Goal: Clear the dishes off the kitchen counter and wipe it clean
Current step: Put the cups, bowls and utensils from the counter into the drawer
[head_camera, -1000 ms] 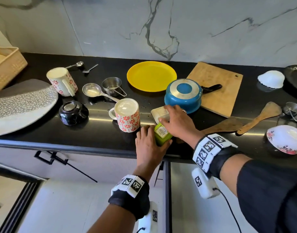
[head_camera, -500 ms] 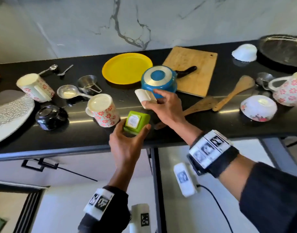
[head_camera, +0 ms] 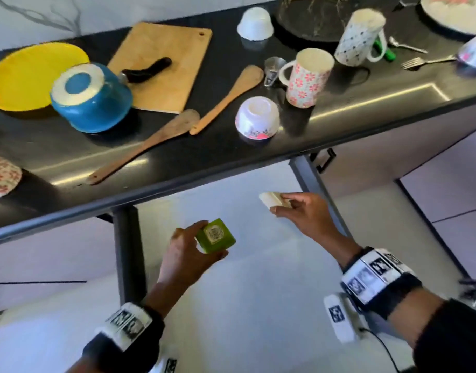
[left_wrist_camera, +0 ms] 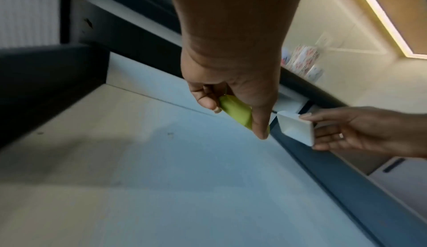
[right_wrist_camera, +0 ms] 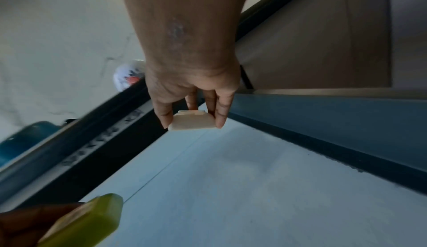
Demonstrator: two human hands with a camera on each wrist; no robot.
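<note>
My left hand grips a small green square container with a label on its base, held in front of the cabinet below the black counter. The container shows between thumb and fingers in the left wrist view. My right hand pinches a small white square lid a little to the right and higher; the lid sits between thumb and fingers. Both hands are off the counter.
On the counter lie a yellow plate, an upturned blue pot, a cutting board, two wooden spatulas, an upturned floral bowl, floral mugs, a white bowl, forks. Cabinet doors are below.
Both hands lifted the green container and white lid off the counter and drew them down in front of the cabinet. The view has swung to the right along the counter.
</note>
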